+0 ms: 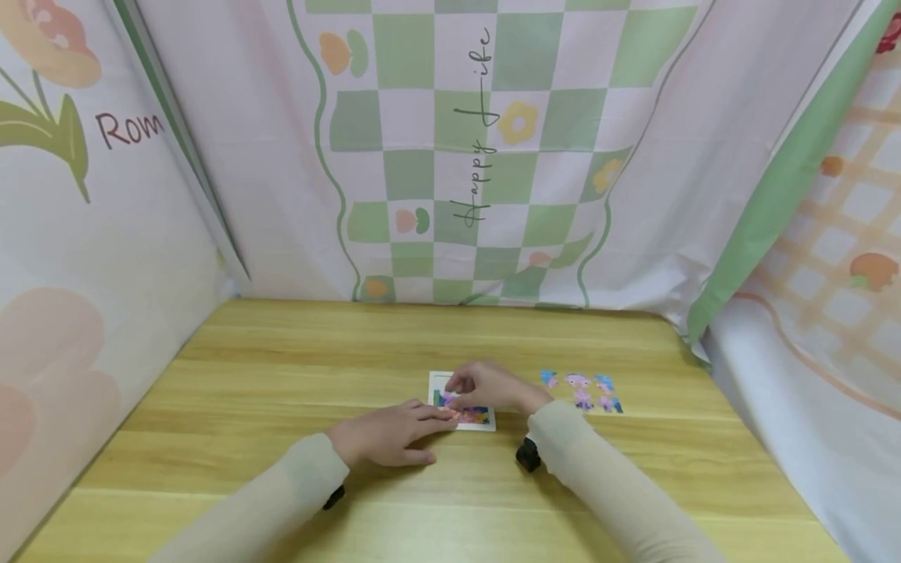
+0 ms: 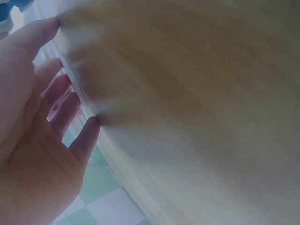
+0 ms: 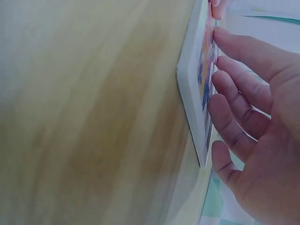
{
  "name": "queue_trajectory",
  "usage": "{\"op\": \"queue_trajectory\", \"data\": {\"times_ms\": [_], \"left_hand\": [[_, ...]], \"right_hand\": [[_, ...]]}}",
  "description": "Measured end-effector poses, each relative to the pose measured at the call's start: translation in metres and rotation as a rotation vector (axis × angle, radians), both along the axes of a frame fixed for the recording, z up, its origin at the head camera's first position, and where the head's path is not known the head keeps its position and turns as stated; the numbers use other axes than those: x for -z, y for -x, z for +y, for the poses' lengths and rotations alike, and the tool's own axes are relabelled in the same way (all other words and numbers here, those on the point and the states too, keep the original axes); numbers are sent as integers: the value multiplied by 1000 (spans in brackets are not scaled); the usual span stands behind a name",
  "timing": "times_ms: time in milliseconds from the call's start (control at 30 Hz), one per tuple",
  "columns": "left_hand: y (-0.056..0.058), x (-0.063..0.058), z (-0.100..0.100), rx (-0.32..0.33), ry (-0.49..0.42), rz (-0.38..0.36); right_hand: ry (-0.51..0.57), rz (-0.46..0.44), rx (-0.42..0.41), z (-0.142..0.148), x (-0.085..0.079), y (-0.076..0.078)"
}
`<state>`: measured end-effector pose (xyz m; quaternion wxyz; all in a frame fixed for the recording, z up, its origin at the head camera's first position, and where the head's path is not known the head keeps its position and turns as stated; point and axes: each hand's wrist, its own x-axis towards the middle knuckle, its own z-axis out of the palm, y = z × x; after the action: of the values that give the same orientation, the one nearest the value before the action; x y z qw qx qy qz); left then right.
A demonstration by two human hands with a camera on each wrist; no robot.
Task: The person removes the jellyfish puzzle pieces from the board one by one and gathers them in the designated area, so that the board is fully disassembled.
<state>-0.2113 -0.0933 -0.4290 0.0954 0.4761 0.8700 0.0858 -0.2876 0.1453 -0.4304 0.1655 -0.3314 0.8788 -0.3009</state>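
A small jigsaw puzzle in a white tray (image 1: 490,427) lies mid-table, with colourful pieces across its lower part. Over the tray, my right hand (image 1: 496,387) bends its thumb and index finger about a small pinkish puzzle piece (image 1: 449,400) at the surface. The right wrist view shows this right hand (image 3: 258,103) close along the tray's picture side (image 3: 206,70), the piece largely hidden. My left hand (image 1: 394,432) lies flat with its fingers spread, fingertips on the tray's lower left part. In the left wrist view, the left hand (image 2: 42,126) touches the tabletop.
Several loose puzzle pieces (image 1: 584,400), pink and blue, lie in rows to the right of the tray. The wooden table (image 1: 317,344) meets a checked curtain (image 1: 464,156) at the back, with printed cloth on both sides. Black wrist straps show at both sleeves.
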Motion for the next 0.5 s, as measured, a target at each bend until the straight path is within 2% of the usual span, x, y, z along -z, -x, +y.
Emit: {"op": "queue_trajectory", "data": {"times_ms": [500], "left_hand": [[0, -1, 2, -21, 18, -27]], "right_hand": [[-2, -9, 12, -2, -1, 0]]}}
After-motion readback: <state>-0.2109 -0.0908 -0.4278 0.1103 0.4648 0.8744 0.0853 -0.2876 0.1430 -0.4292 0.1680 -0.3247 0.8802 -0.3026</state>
